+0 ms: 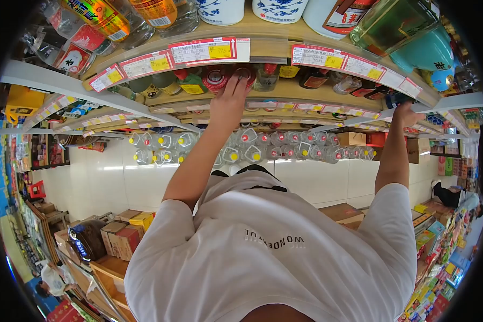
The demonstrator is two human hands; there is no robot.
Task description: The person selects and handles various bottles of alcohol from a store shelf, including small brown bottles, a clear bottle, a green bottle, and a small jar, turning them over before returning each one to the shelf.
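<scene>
My left hand (233,95) reaches in under the top shelf edge, its fingers stretched out over two round red lids. The left red lid (215,79) shows beside my fingers, while the other is partly covered by them. Beside them on the same shelf stand a green bottle with a red cap (190,83) and a clear red-capped bottle (266,78). Far to the right, my right hand (406,115) is raised at the shelf end, right by a dark bottle (399,100). Its fingers are mostly hidden, and I cannot tell whether they grip that bottle.
Above my hands, the top shelf edge carries price tags (204,52). White-and-blue bottles (278,9) and a large green bottle (394,24) stand on that shelf. Several clear jugs (252,154) line the floor below. Cartons (124,236) are stacked behind me, and another person (456,197) is at the right.
</scene>
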